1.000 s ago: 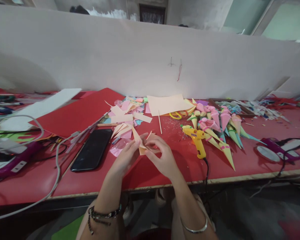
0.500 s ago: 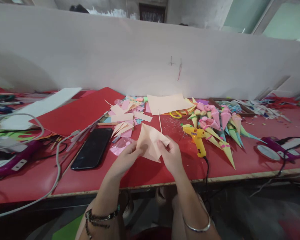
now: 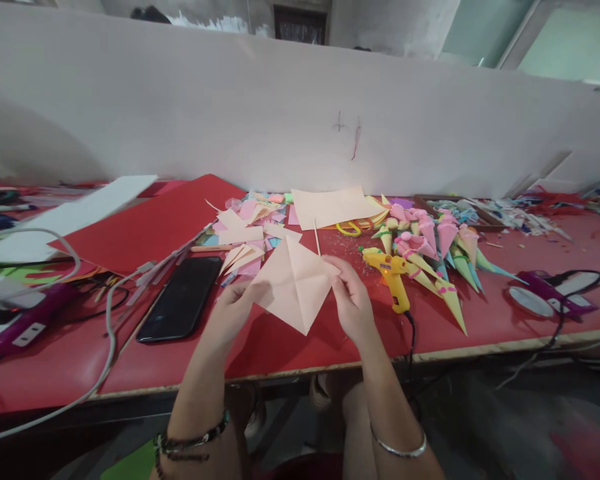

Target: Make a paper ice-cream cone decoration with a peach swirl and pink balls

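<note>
A square sheet of peach paper [image 3: 296, 283] is held up between both hands, turned like a diamond, with crossing creases through its middle. My left hand [image 3: 234, 308] pinches its left corner. Its right corner sits between the thumb and fingers of my right hand [image 3: 351, 297]. Behind the sheet a thin wooden stick [image 3: 317, 237] lies on the red tabletop, its lower end hidden by the paper. Just right of my right hand is a yellow glue gun [image 3: 394, 277], lying on the table with its cord running off the front edge.
A black phone [image 3: 181, 300] lies left of my left hand. Paper scraps [image 3: 240, 233] are heaped behind it. Several paper cones [image 3: 450, 233] with pink tops lie at right, near yellow-handled scissors [image 3: 349, 229]. A white cable [image 3: 111, 320] crosses the left side; a purple power strip [image 3: 570, 300] sits far right.
The peach paper was bent and crumpled between my hands; now it is spread out flat. My hands have moved apart, each holding a corner.
</note>
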Demonstrator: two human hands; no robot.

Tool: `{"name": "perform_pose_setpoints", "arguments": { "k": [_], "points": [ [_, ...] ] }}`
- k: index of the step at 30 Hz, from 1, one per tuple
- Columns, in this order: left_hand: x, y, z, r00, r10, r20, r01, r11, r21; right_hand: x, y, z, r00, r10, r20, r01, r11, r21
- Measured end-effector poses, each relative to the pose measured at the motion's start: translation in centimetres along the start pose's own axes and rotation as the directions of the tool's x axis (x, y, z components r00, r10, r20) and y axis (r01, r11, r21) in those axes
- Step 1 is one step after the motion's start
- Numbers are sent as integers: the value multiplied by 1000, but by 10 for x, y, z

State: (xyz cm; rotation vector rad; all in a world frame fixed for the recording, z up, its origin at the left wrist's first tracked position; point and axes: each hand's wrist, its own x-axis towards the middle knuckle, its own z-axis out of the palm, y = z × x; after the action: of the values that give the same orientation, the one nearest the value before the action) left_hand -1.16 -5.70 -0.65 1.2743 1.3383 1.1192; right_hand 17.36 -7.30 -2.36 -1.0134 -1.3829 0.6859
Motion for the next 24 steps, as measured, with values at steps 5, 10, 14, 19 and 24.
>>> {"name": "perform_pose_setpoints", "arguments": {
  "k": [5, 10, 14, 19, 24],
  "points": [
    [3, -4, -3, 998, -45, -45, 43, 998, -52, 0, 1, -2, 980, -117, 160, 126, 991, -50],
    [3, -5, -2, 998, 54, 35, -52, 997, -55, 0, -2, 2, 998, -49, 36, 51, 997, -50],
    [1, -6, -1, 969, 132, 210, -126, 991, -39, -2, -2, 6, 994, 103, -44, -102, 995, 15],
    [-3, -2, 10, 988, 113, 102, -127, 981, 145, -5, -2, 11, 980, 198, 4, -198, 980, 35],
    [-5, 3, 20, 988, 151, -4, -150, 982, 118, -4, -4, 14, 968, 247, -36, -239, 960, 147]
  ]
}}
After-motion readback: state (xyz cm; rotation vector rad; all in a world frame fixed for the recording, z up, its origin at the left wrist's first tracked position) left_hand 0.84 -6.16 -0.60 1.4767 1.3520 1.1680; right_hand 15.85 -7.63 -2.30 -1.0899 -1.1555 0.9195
